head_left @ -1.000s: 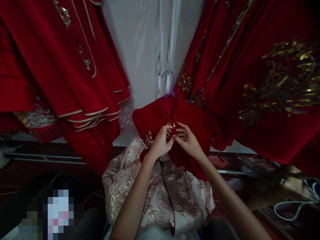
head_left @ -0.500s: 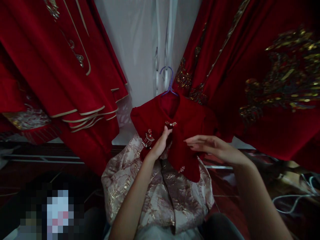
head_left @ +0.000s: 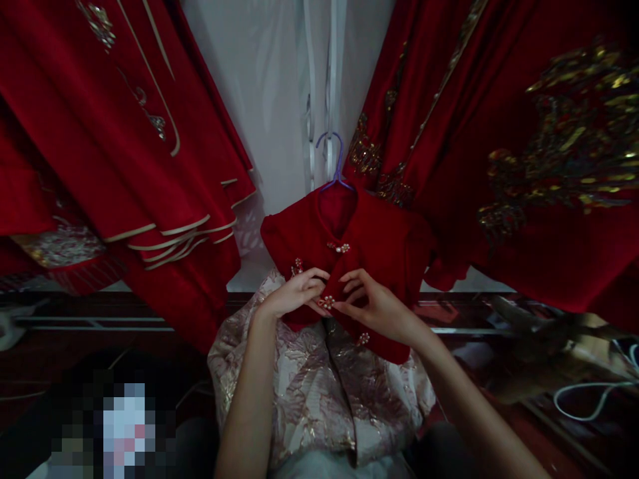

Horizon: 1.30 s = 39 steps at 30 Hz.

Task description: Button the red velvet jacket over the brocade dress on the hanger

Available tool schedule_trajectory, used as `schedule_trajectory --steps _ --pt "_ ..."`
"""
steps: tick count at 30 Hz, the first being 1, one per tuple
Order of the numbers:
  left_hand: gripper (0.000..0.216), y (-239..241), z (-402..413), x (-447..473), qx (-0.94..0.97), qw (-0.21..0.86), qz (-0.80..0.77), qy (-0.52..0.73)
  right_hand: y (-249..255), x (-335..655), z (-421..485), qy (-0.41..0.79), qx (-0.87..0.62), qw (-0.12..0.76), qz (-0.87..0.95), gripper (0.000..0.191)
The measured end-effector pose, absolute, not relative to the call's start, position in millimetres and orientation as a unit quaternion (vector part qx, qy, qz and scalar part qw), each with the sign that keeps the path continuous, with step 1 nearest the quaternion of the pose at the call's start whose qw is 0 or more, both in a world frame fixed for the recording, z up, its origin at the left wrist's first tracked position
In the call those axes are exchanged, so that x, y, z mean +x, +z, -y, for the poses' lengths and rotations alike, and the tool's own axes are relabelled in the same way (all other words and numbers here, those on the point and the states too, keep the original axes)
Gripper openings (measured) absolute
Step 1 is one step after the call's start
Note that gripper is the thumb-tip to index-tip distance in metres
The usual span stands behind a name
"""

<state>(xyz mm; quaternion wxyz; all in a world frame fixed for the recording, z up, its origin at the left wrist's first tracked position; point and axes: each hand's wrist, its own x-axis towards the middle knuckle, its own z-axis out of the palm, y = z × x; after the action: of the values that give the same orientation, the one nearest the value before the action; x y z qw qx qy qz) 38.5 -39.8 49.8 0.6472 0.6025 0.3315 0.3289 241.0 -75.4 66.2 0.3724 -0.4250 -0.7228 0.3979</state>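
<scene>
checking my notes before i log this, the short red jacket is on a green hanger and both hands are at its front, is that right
Not quite: the hanger is purple, as the head view shows. The short red jacket does have the left hand and right hand at its front.

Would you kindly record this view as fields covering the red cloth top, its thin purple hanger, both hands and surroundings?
Centre: red cloth top with pearly flower-shaped ornaments
Neckline: thin purple hanger
Left hand: at the top's front edge, beside an ornament
Right hand: opposite, close to that ornament
Below: shiny pale brocade fabric
Sides: hanging red garments with sparkling embellishment
</scene>
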Motion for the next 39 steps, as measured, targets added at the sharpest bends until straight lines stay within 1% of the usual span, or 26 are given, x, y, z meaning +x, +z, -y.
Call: schedule_trajectory --steps 2,3,6,7,9,11,13,15,17,19,22,26,28,31,35,39 --pt "0.034 49.4 42.0 43.1 0.609 0.651 -0.324 0.317 53.2 229.7 72.7 0.364 -0.439 0.379 0.729 0.047" --pt "0.033 50.2 43.2 44.8 0.616 0.645 -0.325 0.315 49.1 225.1 72.1 0.349 -0.441 0.385 0.732 0.045" --pt "0.028 54.6 45.3 43.5 0.666 0.592 -0.339 0.302 45.3 216.5 71.4 0.294 -0.437 0.410 0.744 0.027" --pt "0.026 55.4 44.6 40.5 0.690 0.554 -0.350 0.306 46.0 215.7 71.3 0.279 -0.440 0.415 0.746 0.023" --pt "0.022 54.1 40.2 31.3 0.723 0.444 -0.398 0.350 48.6 217.0 70.8 0.279 -0.445 0.414 0.743 0.024" --pt "0.019 47.8 32.8 19.9 0.710 0.319 -0.464 0.423 51.9 220.8 70.8 0.327 -0.438 0.407 0.732 0.031" --pt "0.021 38.5 25.2 10.1 0.679 0.252 -0.509 0.465 55.6 224.9 71.8 0.404 -0.411 0.399 0.713 0.037" --pt "0.024 29.5 19.6 4.9 0.666 0.264 -0.519 0.467 59.8 227.9 73.9 0.489 -0.367 0.388 0.689 0.041" --pt "0.027 23.6 16.5 5.3 0.664 0.311 -0.503 0.457 64.0 229.0 76.3 0.556 -0.326 0.373 0.667 0.043" --pt "0.029 21.8 14.9 9.7 0.660 0.336 -0.484 0.466 67.0 227.9 77.0 0.580 -0.312 0.366 0.657 0.041" --pt "0.028 24.0 13.1 17.4 0.647 0.337 -0.472 0.495 66.1 222.7 69.6 0.550 -0.337 0.387 0.659 0.038" --pt "0.021 27.1 10.3 22.1 0.632 0.319 -0.477 0.521 54.1 209.5 39.2 0.508 -0.373 0.495 0.598 0.044" --pt "0.018 26.9 8.9 22.8 0.626 0.303 -0.479 0.537 45.6 201.2 20.4 0.488 -0.376 0.527 0.585 0.044" --pt "0.017 25.5 6.8 23.4 0.610 0.292 -0.476 0.563 34.0 190.1 -1.6 0.463 -0.386 0.521 0.604 0.041" --pt "0.020 24.9 5.2 23.9 0.595 0.320 -0.464 0.574 25.7 182.5 -13.0 0.424 -0.397 0.513 0.632 0.036" --pt "0.022 24.6 5.0 23.8 0.579 0.334 -0.466 0.580 26.5 179.4 -12.5 0.361 -0.413 0.518 0.656 0.028"
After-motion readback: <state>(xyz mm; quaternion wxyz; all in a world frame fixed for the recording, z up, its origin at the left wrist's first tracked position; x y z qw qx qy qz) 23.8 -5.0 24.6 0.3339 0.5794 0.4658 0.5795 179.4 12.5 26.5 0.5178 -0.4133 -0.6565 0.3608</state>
